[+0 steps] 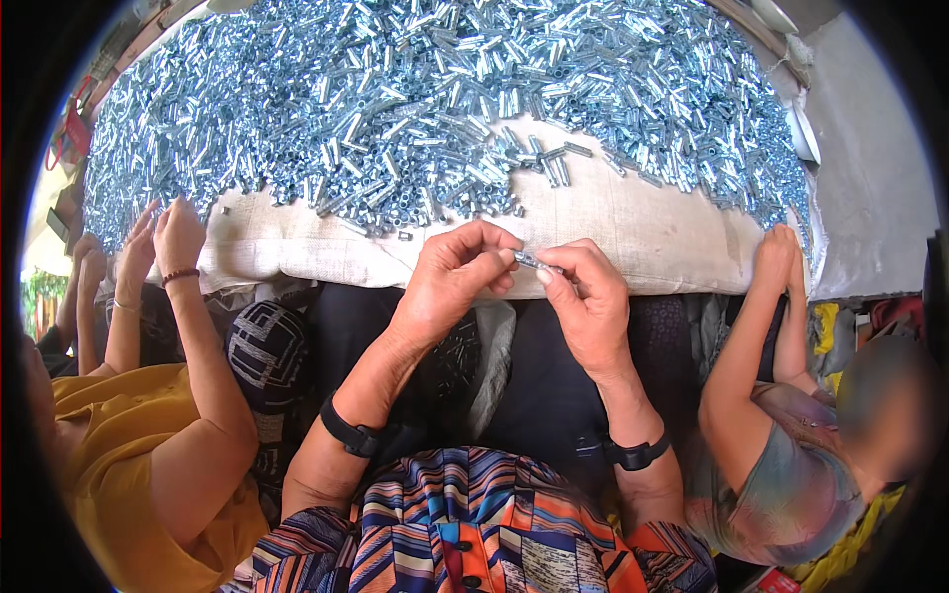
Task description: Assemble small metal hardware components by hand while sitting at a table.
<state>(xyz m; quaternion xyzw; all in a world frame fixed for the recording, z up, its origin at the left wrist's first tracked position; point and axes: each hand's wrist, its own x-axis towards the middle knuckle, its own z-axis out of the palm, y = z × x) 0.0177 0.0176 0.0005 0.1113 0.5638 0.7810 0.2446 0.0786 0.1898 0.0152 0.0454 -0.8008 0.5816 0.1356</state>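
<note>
Just in front of the table's near edge, my left hand (458, 273) and my right hand (591, 296) meet, both closed in a pinch. Between their fingertips lies a slim silvery metal piece (528, 260), like a bolt sleeve, roughly level. My left thumb and forefinger grip its left end, my right thumb and fingers its right end. Fingers cover both ends, so I cannot tell whether it is one part or two. Beyond my hands spreads a large heap of shiny metal sleeves (425, 109), long slotted ones mixed with short rings.
Pale sacking cloth (652, 237) covers the table, with a few loose sleeves (559, 170) on it. At the left a co-worker in a mustard top (148, 445) works at the heap; another in a patterned top (791, 494) sits at the right. A grey wall (875, 148) stands far right.
</note>
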